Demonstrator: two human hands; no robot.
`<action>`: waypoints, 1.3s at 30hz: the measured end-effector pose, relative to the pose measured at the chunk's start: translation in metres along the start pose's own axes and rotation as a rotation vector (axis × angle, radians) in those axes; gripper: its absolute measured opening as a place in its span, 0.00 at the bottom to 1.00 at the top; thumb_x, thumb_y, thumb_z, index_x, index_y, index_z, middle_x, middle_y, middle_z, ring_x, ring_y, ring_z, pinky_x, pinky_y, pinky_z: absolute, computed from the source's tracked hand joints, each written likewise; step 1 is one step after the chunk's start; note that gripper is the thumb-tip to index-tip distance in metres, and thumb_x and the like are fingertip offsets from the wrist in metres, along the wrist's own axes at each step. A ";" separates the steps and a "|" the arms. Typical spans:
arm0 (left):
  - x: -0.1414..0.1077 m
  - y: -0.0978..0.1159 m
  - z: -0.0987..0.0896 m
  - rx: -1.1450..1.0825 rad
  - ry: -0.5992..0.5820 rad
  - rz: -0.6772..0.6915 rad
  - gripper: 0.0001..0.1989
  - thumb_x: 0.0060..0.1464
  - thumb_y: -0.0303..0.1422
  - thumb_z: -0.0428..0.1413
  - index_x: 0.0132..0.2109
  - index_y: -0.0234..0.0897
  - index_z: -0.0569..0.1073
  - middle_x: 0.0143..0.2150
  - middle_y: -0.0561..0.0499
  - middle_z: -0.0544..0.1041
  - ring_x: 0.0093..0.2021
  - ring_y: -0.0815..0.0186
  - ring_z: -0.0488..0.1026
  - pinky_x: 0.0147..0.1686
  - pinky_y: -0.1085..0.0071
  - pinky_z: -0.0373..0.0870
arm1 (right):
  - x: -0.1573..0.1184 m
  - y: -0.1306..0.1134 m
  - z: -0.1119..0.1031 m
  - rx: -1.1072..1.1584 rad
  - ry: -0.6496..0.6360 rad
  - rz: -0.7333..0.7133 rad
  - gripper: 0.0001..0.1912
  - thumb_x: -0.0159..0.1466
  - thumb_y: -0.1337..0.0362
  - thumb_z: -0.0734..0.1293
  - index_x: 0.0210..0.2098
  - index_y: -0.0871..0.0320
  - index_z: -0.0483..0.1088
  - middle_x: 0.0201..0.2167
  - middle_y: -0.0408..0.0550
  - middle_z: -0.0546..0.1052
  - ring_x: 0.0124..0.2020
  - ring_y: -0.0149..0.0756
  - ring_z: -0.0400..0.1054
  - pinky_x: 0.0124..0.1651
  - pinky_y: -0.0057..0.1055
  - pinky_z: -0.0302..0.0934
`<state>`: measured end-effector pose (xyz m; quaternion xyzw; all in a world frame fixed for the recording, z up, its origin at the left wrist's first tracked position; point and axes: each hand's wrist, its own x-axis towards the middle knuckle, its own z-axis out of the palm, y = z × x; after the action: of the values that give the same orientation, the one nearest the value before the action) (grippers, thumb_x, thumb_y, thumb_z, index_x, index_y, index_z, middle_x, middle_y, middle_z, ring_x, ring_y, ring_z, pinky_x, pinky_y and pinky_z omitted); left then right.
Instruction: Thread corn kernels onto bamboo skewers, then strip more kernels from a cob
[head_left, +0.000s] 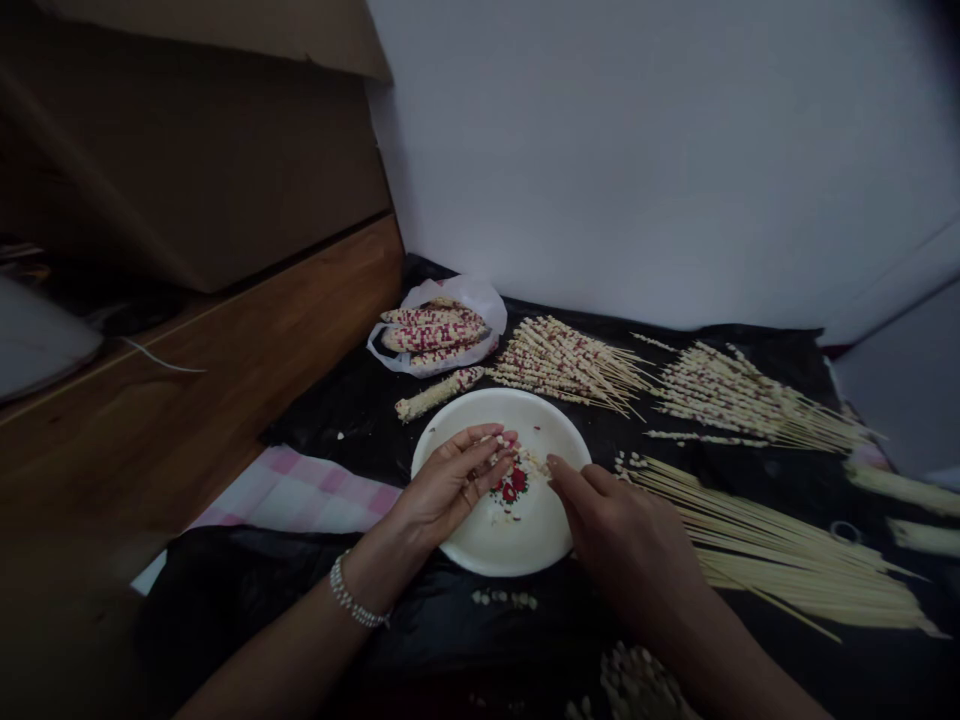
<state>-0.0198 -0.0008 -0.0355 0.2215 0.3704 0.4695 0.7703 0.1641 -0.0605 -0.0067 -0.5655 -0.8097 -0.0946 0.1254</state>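
Above a white bowl [465,555] with a red flower printed in its bottom are both my hands. My left hand [457,475], wearing a beaded bracelet, is curled with corn kernels [508,440] at its fingertips. Opposite it, my right hand [604,500] has thumb and forefinger pinched together over the bowl's right side. Pale bits like kernels show beside those fingertips, but what lies in the pinch is too small to make out. Several loose kernels [506,519] lie in the bowl. Behind it rests a partly stripped corn cob [440,394].
A plastic bag [487,300] holds red-speckled corn cobs [435,332]. Two piles of kernel-threaded skewers [570,360] [720,395] lie behind the bowl and to its right. Bare skewers [780,550] spread at right. Black sheeting [337,400] covers the surface; a cardboard box [225,150] stands left.
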 end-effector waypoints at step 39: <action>-0.007 0.009 0.006 0.026 0.013 -0.122 0.06 0.48 0.24 0.62 0.36 0.33 0.78 0.35 0.50 0.79 0.37 0.72 0.75 0.44 0.77 0.69 | -0.001 0.004 -0.010 0.005 0.046 -0.049 0.19 0.60 0.72 0.59 0.49 0.54 0.69 0.24 0.41 0.70 0.20 0.29 0.62 0.22 0.31 0.40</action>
<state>-0.0216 -0.0026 -0.0230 0.2056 0.3943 0.4182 0.7920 0.1687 -0.0632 0.0027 -0.5428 -0.8204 -0.1089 0.1431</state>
